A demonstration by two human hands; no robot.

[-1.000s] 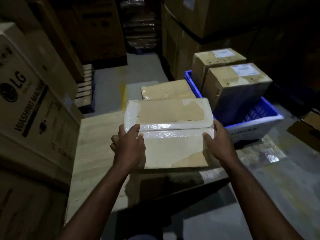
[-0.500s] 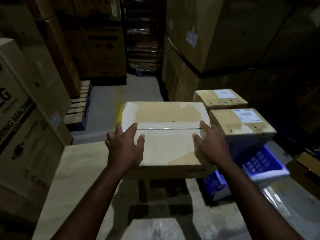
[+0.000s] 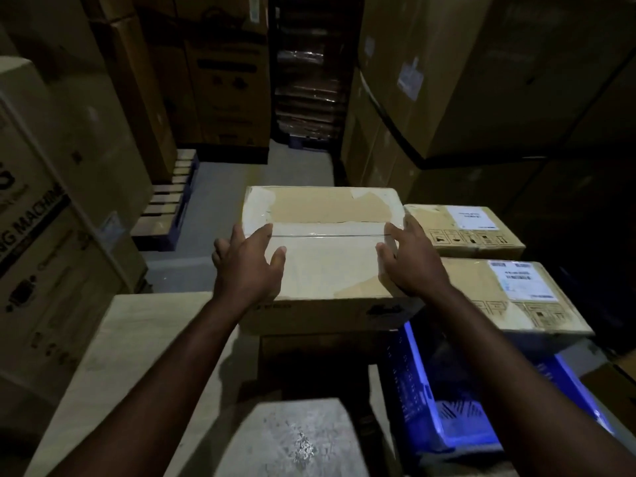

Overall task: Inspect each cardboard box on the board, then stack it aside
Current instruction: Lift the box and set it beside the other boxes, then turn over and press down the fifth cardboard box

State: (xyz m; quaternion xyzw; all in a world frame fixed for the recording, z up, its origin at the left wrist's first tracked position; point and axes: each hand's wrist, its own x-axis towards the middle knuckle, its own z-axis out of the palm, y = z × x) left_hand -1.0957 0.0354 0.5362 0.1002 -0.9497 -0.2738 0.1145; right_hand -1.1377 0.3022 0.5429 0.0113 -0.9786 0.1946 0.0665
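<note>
A flat cardboard box (image 3: 327, 266) with shiny tape over its top lies level past the far edge of the pale wooden board (image 3: 137, 339). It seems to sit on a darker box (image 3: 309, 349) beneath it. My left hand (image 3: 246, 266) lies on the box's left end with fingers spread and thumb on the top. At the right end, my right hand (image 3: 409, 263) lies on the top the same way. Both hands' fingers look fairly straight.
A blue plastic crate (image 3: 430, 390) stands right of the box, with two labelled cartons, a far carton (image 3: 464, 232) and a near carton (image 3: 509, 297). A big washing-machine carton (image 3: 41, 256) walls the left. Tall stacked cartons (image 3: 447, 80) rise at the right. A pallet (image 3: 168, 201) lies on the aisle floor.
The box has left the board, travelling forward and away from me. The view has tilted up and moved forward. Both hands stayed on the box's ends.
</note>
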